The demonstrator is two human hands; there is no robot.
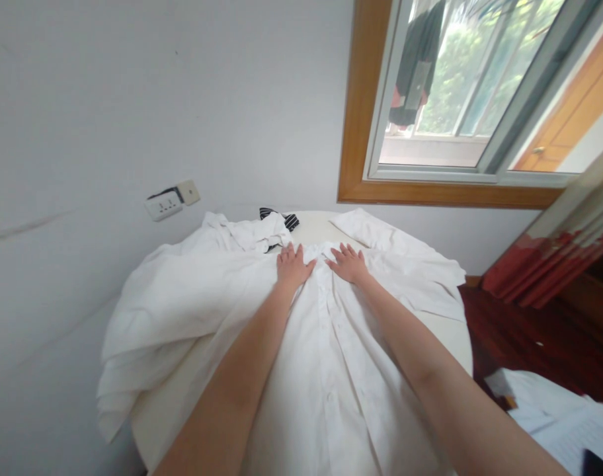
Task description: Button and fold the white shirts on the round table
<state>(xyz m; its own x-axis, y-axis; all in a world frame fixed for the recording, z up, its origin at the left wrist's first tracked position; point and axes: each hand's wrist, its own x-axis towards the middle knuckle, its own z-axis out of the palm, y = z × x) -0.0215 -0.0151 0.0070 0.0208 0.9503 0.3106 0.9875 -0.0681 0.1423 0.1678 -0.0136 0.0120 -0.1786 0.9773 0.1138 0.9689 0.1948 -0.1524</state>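
A white button-up shirt lies spread on a round cream table, its button front running down the middle toward me. My left hand rests on the cloth at the far end, left of the button line, fingers spread. On the other side of that line, my right hand lies on the shirt with fingers apart. One sleeve reaches out to the right. White cloth is heaped at the left and hangs over the table edge; whether it all belongs to this shirt, I cannot tell.
A black-and-white striped cloth pokes out near the wall. Wall sockets sit at the left. A wood-framed window and a red-and-cream curtain are at the right. Papers lie at the lower right.
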